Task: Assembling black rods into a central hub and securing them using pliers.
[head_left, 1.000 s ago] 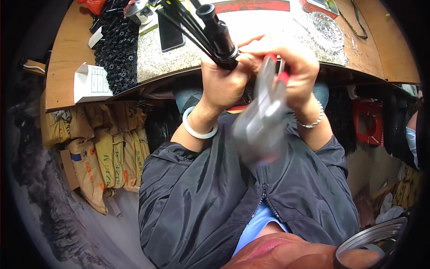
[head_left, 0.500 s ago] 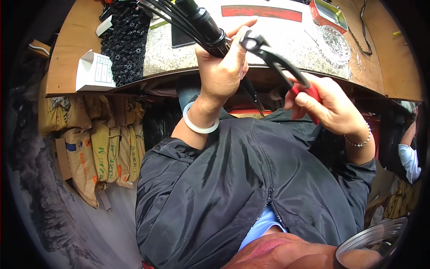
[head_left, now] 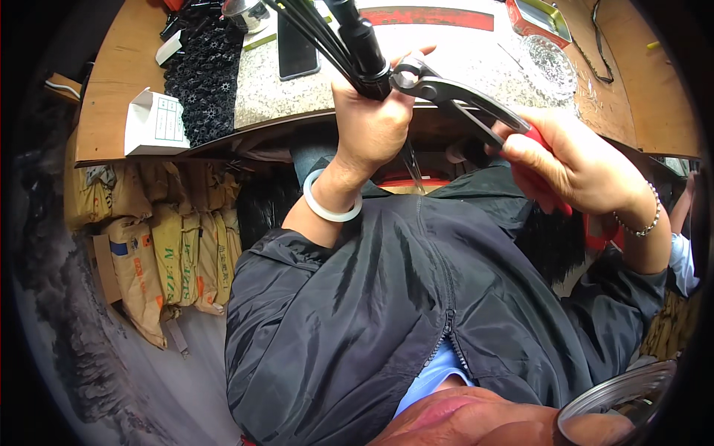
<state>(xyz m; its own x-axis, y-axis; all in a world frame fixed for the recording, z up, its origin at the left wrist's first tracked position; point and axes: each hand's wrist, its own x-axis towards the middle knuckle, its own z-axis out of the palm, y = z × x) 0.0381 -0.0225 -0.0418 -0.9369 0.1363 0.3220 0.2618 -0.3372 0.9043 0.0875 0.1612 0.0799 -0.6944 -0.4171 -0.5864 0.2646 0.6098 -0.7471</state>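
My left hand (head_left: pixel 372 119) is wrapped round a black umbrella frame (head_left: pixel 364 46), whose thin ribs (head_left: pixel 316 37) spread toward the upper left. The frame's lower end shows below the hand. In my right hand (head_left: pixel 580 160) are pincers (head_left: pixel 454 93) with black jaws and red handles, their handles spread somewhat apart. The rounded jaws rest against the frame's collar, close by my left thumb and fingertips. What lies between the jaws is too small to make out.
A worktable (head_left: pixel 108 97) spans the top. On it are a phone (head_left: pixel 299 56), black star-shaped parts (head_left: pixel 201 93), a white box (head_left: pixel 155 123), a red strip (head_left: pixel 431 17), a red tin (head_left: pixel 539 22) and a glass dish (head_left: pixel 549 70). Sacks (head_left: pixel 137 267) stand below left; another person's sleeve (head_left: pixel 682 264) is at right.
The pincers' jaws have come down to the frame's collar and no longer blur. My right hand has shifted right. The umbrella frame has moved slightly right and more of the phone shows.
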